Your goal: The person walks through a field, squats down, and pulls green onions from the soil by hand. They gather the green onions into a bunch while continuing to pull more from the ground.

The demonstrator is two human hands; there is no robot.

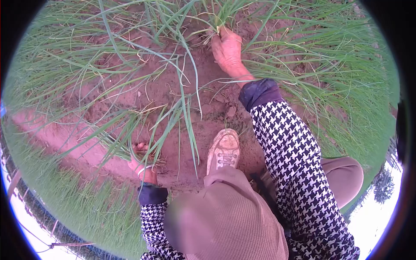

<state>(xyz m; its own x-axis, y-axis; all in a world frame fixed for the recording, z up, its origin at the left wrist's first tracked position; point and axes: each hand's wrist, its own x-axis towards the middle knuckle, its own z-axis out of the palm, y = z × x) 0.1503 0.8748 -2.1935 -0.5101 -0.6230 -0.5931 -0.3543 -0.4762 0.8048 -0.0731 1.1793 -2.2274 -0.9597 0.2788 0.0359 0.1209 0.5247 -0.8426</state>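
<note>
My left hand [138, 161], low at the left with a pale band at its wrist, is closed around a bunch of green onions [117, 143]. Their long leaves fan out across the soil, and thin roots show beside the fingers. Farther forward, my right hand [227, 48] reaches to the base of a clump of green onions [223, 17] standing in the soil. Its fingers are curled around the lower stems, partly hidden by the hand itself and the leaves.
Reddish-brown soil [208, 102] lies between the hands. A muddy lace-up shoe [225, 149] stands near my bent knee [234, 203]. Dense green onion rows [342, 73] grow at the right, with more green growth [91, 203] at the lower left.
</note>
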